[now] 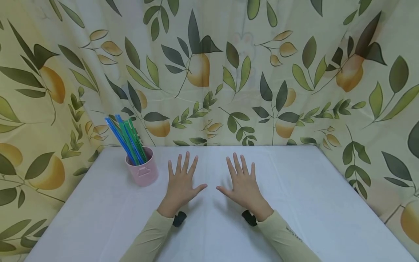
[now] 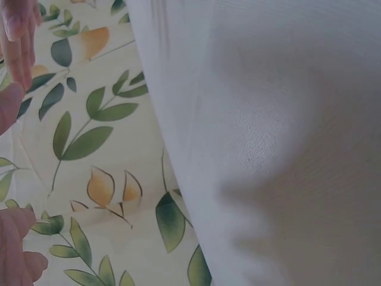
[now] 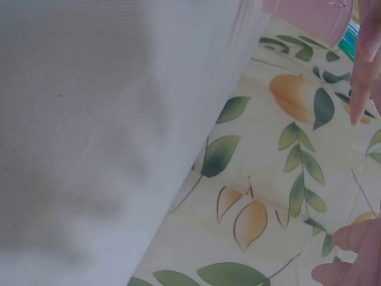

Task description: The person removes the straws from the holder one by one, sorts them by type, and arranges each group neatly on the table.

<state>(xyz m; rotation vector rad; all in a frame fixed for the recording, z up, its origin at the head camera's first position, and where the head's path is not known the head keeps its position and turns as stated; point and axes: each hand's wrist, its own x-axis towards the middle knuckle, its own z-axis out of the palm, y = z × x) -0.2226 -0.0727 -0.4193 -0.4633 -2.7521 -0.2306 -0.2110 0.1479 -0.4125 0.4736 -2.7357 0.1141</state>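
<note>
Both hands are held over the white table with their backs up in the head view. The left hand [image 1: 182, 183] has straight, spread fingers and its thumb points to the right. Nothing is in it. Mirroring it, the right hand [image 1: 243, 185] also has spread fingers, with its thumb toward the left hand and nothing held. Left of the left hand stands a pink cup [image 1: 144, 174] holding several blue and green sticks [image 1: 129, 138], which lean to the left. In the right wrist view, part of the pink cup [image 3: 315, 16] shows at the top.
The white tabletop [image 1: 294, 182] reaches to a back edge against a curtain [image 1: 222, 109] printed with leaves and fruit. More of this cloth hangs along both sides. Black straps [image 1: 179, 219] sit at the wrists, by the pale green sleeves [image 1: 147, 236].
</note>
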